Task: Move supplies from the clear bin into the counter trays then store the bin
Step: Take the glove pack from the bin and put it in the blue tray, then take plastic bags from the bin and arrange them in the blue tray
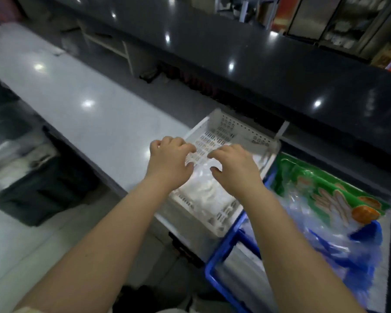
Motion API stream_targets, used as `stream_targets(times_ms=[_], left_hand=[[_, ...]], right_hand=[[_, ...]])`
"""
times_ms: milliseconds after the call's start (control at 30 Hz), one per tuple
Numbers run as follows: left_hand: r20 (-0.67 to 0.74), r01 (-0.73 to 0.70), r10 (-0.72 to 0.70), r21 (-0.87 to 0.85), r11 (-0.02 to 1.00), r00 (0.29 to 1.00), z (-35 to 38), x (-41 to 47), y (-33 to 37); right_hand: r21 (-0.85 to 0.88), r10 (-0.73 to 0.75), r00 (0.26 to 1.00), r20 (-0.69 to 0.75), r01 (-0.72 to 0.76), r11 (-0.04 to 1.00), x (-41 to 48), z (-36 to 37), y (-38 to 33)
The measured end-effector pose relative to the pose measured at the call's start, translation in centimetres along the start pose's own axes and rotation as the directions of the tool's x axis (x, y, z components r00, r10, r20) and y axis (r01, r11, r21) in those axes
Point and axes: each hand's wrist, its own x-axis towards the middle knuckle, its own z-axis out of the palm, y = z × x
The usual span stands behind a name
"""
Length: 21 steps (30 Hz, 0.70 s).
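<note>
A white perforated tray [237, 132] sits at the right end of the grey counter [81, 105]. Clear plastic-wrapped white supplies [203, 188] lie in its near half. My left hand [169, 159] and my right hand [233, 168] hover over the tray side by side, fingers curled down onto a clear plastic packet [201, 161] between them. Whether the fingers actually grip the packet is blurred. The clear bin is not identifiable in view.
A blue crate [221, 251] stands right of the tray, filled with clear plastic bags and a green printed package [325, 190]. A dark glossy upper counter [257, 71] runs behind. A dark bin [32, 190] sits under the counter at left.
</note>
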Motion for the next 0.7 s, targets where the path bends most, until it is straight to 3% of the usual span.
stream_targets(times_ms=[233,433,700], left_hand=[[-0.091,0.268,-0.267,-0.002,0.964,0.960,-4.9,-6.3,-19.0],[-0.165,0.438,-0.422,0.069,0.897,0.891,-7.9,-12.0,-35.1],[-0.075,0.633,-0.630,0.027,0.774,0.773,-8.2,-19.0,-48.6]], right_hand=[[-0.042,-0.222,0.975,0.016,0.223,0.974,7.3,5.4,-17.6],[-0.113,-0.437,0.894,0.096,0.446,0.888,13.9,11.1,-34.5],[-0.006,-0.548,0.799,0.248,0.567,0.823,17.6,18.0,-47.0]])
